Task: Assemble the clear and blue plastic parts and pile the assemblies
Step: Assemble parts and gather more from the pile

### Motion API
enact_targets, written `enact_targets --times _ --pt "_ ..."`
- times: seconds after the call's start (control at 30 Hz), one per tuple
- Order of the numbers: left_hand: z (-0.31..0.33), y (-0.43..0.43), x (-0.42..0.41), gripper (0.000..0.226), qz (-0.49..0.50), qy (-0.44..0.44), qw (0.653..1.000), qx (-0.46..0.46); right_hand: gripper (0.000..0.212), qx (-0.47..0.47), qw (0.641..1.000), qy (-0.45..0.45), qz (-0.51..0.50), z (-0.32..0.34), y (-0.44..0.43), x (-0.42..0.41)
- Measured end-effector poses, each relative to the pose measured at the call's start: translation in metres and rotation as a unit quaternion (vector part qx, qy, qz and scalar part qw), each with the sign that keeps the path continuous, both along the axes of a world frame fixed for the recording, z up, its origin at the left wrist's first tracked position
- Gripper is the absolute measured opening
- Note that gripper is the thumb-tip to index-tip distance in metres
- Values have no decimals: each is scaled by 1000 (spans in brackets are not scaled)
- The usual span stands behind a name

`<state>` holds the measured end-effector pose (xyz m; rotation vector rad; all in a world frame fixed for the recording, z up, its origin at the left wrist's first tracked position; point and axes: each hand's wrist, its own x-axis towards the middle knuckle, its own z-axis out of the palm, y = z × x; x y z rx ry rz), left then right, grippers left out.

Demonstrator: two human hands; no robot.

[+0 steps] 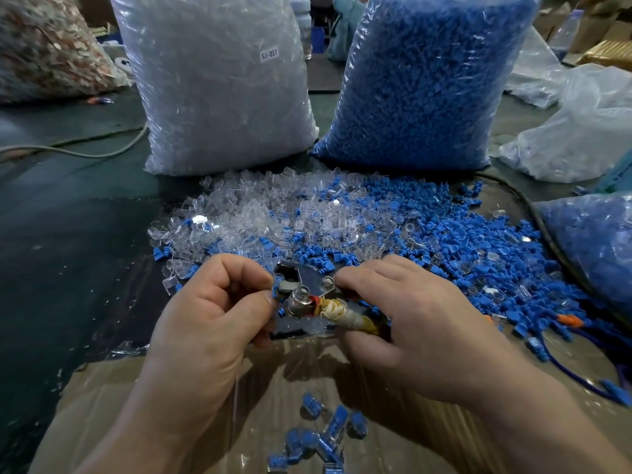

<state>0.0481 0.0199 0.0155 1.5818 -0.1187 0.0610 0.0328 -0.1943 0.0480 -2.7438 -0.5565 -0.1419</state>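
Left hand (205,302) pinches one blue part (275,293) at the left end of a metal hand press (307,285), gripped by the right hand (403,309), just before a heap of loose clear parts (246,213) and blue parts (444,241); finished assemblies (321,436) lie piled on cardboard (136,388) nearest the person.

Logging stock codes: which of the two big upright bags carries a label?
The bag of clear parts, on the left, bears a label; the blue-filled bag shows none.
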Motion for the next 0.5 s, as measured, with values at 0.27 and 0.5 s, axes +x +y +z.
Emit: enact_targets --times 0.27,0.5 --pt "2 -3 0 20 -3 6 1000 -21 44 8 1000 -16 -13 1 3 4" --pt "-2 0 0 21 -4 4 1000 11 34 -2 1000 -8 -12 0 2 4"
